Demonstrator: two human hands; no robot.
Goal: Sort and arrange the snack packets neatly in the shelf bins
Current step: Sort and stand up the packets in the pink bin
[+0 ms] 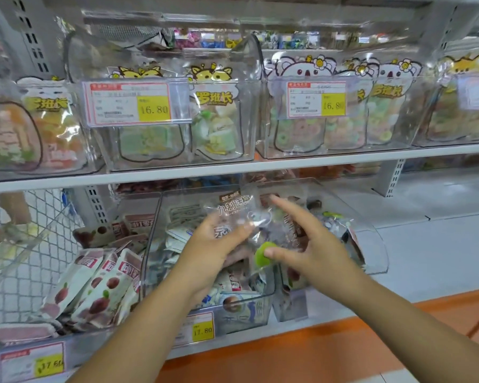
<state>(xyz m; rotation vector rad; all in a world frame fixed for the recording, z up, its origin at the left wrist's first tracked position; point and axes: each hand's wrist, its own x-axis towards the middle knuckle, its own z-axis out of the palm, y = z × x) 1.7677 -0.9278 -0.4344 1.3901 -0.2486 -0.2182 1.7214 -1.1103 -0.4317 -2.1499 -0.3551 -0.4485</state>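
Over the middle bin (156, 225) on the lower shelf, we are holding a clear packet (234, 210) just above the heap of pale sachets (177, 236) lying inside. Our left hand (213, 247) is gripping the packet low on its left side, with the fingers curling behind the film and the thumb pressing on the front. Our right hand (315, 250) is reaching in beside it with its fingers spread wide. The forefinger is pointing up along the packet's right side and the thumb is touching a round green patch (262, 258) near the lower edge; this hand is holding nothing.

We are judging the packet to be light and soft. It is thin glossy film, crinkling and catching the light, with dark pieces inside that are probably loose and will shift as it tilts. Film like this is likely to slip, so we are favouring a pinch on a flat sealed edge over a squeeze on the belly, which could crush the contents.

Around it, the bins are showing as hard transparent plastic with sloping fronts. In the left bin (20, 272), pillow-shaped packets (94, 283) printed with red fruit are leaning on one another. Above, bags with animal-ear tops (219, 117) are standing upright in their own bins.
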